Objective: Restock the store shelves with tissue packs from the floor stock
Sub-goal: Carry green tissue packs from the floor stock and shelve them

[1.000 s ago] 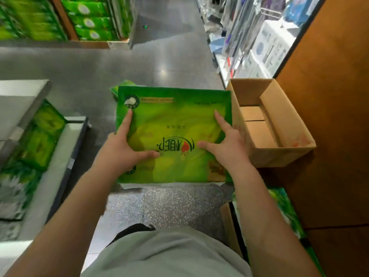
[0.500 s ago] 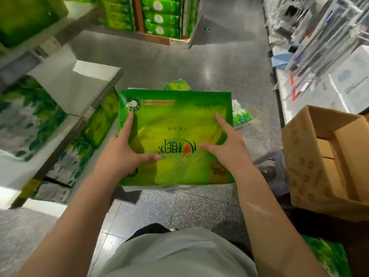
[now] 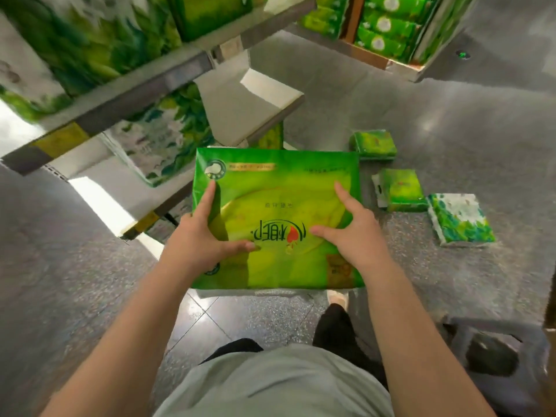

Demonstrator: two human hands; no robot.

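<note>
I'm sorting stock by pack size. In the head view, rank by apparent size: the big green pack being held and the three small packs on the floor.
1. big green pack, though nearest the camera.
2. white-and-green pack.
3. The two small green packs look alike; not ranked.

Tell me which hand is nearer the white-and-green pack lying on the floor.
Right. The right hand holds the big green pack's side toward the white-and-green pack; the left hand holds the far side.
</note>
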